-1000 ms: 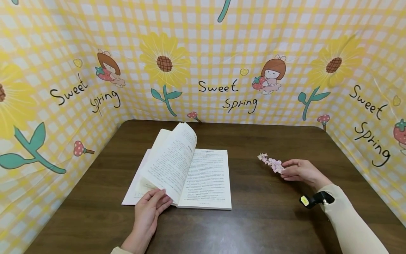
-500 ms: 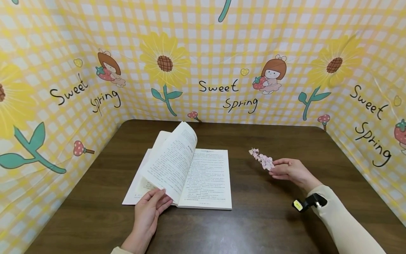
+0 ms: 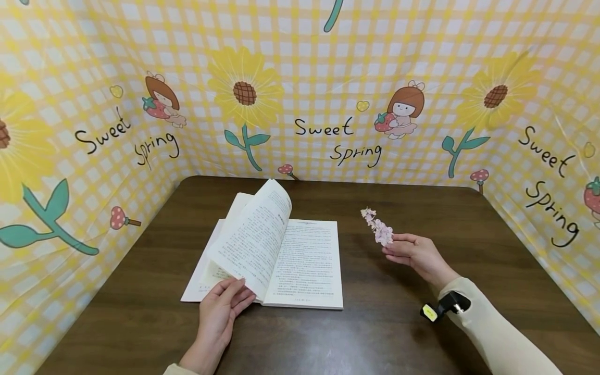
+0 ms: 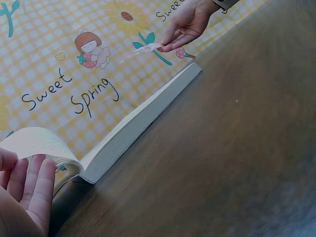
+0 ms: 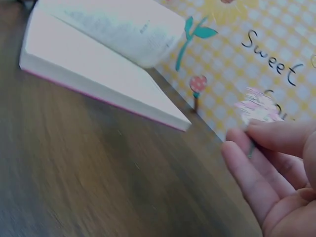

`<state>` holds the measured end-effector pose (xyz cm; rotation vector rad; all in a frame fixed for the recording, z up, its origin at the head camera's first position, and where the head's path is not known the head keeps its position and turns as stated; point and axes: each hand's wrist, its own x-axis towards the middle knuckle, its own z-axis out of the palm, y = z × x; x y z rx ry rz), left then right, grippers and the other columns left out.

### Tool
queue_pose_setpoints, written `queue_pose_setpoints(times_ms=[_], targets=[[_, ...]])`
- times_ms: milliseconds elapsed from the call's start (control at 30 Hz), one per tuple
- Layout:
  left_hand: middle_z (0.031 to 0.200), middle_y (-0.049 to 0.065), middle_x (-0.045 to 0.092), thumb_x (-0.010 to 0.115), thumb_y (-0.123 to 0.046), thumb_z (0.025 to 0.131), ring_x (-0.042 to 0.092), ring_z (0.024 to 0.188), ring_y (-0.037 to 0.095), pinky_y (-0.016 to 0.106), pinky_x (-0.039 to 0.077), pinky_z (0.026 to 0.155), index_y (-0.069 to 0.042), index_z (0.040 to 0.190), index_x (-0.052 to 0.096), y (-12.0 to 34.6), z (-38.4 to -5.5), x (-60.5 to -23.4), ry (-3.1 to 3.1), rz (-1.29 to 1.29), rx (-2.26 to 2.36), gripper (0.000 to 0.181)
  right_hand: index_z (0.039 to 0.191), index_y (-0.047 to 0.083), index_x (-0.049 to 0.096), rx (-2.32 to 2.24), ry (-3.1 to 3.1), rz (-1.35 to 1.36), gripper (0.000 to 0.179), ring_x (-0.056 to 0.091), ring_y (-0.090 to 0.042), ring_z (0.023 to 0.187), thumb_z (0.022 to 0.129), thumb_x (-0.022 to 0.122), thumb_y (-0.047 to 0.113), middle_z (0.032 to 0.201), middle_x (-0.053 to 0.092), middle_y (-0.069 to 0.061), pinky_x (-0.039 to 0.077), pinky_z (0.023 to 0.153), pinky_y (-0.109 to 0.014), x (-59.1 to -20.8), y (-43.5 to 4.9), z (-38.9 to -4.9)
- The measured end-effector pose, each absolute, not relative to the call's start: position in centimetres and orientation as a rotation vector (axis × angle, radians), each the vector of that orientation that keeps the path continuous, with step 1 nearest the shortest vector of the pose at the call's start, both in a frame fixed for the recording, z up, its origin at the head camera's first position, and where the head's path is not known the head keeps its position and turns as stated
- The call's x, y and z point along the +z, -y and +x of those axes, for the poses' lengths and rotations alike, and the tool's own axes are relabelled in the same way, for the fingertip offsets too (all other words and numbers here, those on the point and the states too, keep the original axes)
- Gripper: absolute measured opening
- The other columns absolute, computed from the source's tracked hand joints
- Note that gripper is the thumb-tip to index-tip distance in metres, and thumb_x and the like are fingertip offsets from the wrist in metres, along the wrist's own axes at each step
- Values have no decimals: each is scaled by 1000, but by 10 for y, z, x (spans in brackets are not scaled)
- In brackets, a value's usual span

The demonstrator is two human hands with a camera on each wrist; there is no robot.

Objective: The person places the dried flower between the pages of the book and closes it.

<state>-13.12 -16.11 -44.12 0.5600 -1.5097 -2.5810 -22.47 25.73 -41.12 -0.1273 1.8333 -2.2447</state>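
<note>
An open book [image 3: 307, 263] lies on the brown table, its left-hand pages lifted and curving upward. At the lower edge of those pages my left hand [image 3: 224, 307] pinches them between thumb and fingers; the left wrist view shows the curled pages [image 4: 37, 143] against the fingers. Off the book's right side, my right hand [image 3: 417, 258] holds a pink flower sprig [image 3: 380, 232] above the table, its tip pointing away and to the left. Seen from the right wrist, thumb and fingertips pinch the thin green stem just below the blossoms [image 5: 259, 106].
Beneath everything is a dark wooden table [image 3: 300, 344]. A yellow checked cloth [image 3: 323, 67] with printed flowers and lettering rises along its back and sides. A black wrist camera [image 3: 445, 304] sits on the right sleeve.
My right hand has moved left toward the book, carrying the flower sprig, which now sits a little farther back. My left hand stays on the lifted pages.
</note>
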Motion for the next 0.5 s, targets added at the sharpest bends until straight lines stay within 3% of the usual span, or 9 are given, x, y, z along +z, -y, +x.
queue_pose_setpoints(times_ms=[100, 233, 500], targets=[[74, 5, 69, 64, 1, 94, 71, 72, 16, 36, 60, 75, -10, 84, 61, 161, -131, -441, 1510, 561, -2581, 16, 110, -4, 56, -2306, -1780, -104, 16, 72, -18, 89, 96, 52, -12, 93, 73, -8, 58, 82, -32, -411, -248, -222], [74, 5, 69, 64, 1, 94, 71, 72, 16, 36, 60, 75, -10, 84, 61, 161, -131, -441, 1503, 553, -2584, 16, 98, 6, 63, -2363, -1703, -68, 23, 73, -18, 87, 96, 50, -13, 90, 74, -7, 58, 81, -32, -411, -238, -221], [75, 5, 69, 64, 2, 95, 71, 72, 15, 35, 60, 74, -10, 83, 61, 162, -131, -442, 1496, 546, -2591, 16, 101, 4, 62, -2368, -1693, 41, 15, 72, -18, 89, 97, 56, -8, 94, 72, -8, 58, 83, -33, -415, -215, -218]])
